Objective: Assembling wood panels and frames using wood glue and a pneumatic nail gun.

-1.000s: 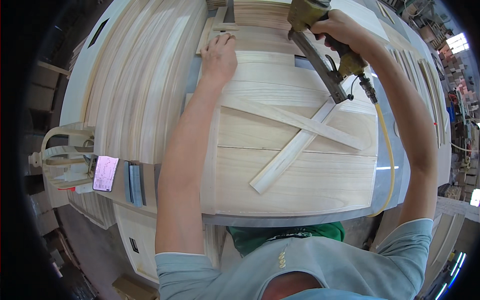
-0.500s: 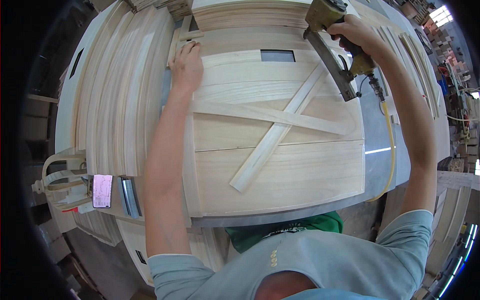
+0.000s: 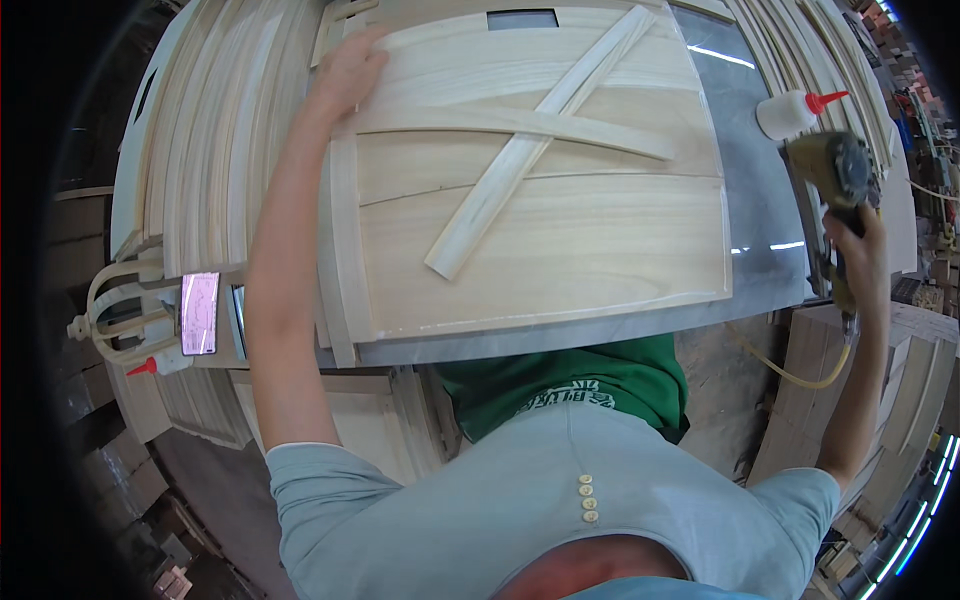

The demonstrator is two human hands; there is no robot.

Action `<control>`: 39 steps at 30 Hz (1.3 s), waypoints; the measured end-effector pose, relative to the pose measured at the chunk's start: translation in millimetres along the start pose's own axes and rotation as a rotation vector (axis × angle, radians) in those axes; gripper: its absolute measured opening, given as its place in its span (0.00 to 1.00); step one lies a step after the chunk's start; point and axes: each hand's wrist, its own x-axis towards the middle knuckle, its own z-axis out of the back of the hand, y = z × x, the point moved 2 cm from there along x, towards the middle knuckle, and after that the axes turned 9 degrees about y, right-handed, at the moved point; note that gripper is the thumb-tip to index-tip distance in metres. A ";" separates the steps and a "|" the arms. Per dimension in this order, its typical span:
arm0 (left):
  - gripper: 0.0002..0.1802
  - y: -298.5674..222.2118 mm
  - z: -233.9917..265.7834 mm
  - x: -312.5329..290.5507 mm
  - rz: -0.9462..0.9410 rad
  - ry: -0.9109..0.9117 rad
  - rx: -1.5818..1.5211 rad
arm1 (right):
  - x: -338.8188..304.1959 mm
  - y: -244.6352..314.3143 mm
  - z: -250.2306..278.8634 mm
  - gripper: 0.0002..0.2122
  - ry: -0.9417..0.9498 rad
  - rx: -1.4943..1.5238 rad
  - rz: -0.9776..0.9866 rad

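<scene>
My right hand (image 3: 862, 255) is wrapped around the grip of a pneumatic nail gun (image 3: 842, 168), held beyond the table's right side. A yellow air hose (image 3: 800, 382) hangs from its handle. Over the upper left edge of a pale wooden panel (image 3: 600, 240) is my left hand (image 3: 350, 72), slightly blurred, its fingers loosely apart with nothing seen in them. Two loose wooden strips lie crossed on the panel: a diagonal one (image 3: 480, 200) and a flatter one (image 3: 425, 120). Another strip (image 3: 342, 230) runs along the panel's left edge, and a thin white line follows its near edge.
A white bottle with a red nozzle (image 3: 785, 116) stands on the grey tabletop (image 3: 765, 220) at right. Stacked boards (image 3: 225, 130) fill the left side, with a phone (image 3: 199, 312) near them. Long thin strips (image 3: 790, 50) lie at far right.
My right hand has brought the nail gun from above the panel's far right corner toward me and to the right. The white bottle has come into sight. The view has shifted; the strips stay crossed.
</scene>
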 end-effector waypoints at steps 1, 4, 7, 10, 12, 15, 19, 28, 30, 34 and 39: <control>0.21 -23.1 2.0 -15.5 -0.086 0.036 -0.059 | -11.6 -15.3 -5.8 0.11 -0.069 -0.050 -0.011; 0.22 -72.9 4.1 -60.6 -0.154 0.139 -0.230 | -25.6 -67.9 -21.3 0.14 -0.193 -0.235 0.003; 0.22 -96.8 8.5 -82.5 -0.119 0.205 -0.325 | -25.1 -95.1 -40.9 0.17 -0.295 -0.498 0.070; 0.21 -106.3 7.6 -95.4 -0.113 0.218 -0.303 | -29.6 -92.9 -66.4 0.21 -0.299 -0.524 -0.066; 0.20 -104.8 4.7 -98.4 -0.118 0.125 -0.329 | -33.5 -90.2 -82.8 0.22 -0.304 -0.496 -0.032; 0.18 -109.0 5.3 -97.9 -0.133 0.076 -0.322 | -39.9 -90.1 -92.9 0.25 -0.318 -0.443 0.040; 0.17 -113.1 14.1 -111.4 -0.183 -0.011 -0.221 | -40.8 -88.9 -99.6 0.24 -0.306 -0.445 0.065; 0.21 -236.8 14.6 -221.7 -0.486 -0.348 -0.149 | -77.4 -37.2 -119.0 0.17 -0.087 1.016 0.185; 0.22 -244.6 -4.9 -240.8 -0.443 -0.366 -0.189 | -84.8 -52.7 -121.6 0.17 -0.059 1.027 0.226; 0.22 -239.5 -25.6 -273.2 -0.320 -0.321 -0.247 | -81.3 -48.8 -148.5 0.17 -0.085 1.065 0.190; 0.22 -230.4 -33.5 -282.0 -0.309 -0.295 -0.249 | -82.4 -51.6 -160.8 0.15 -0.158 1.035 0.133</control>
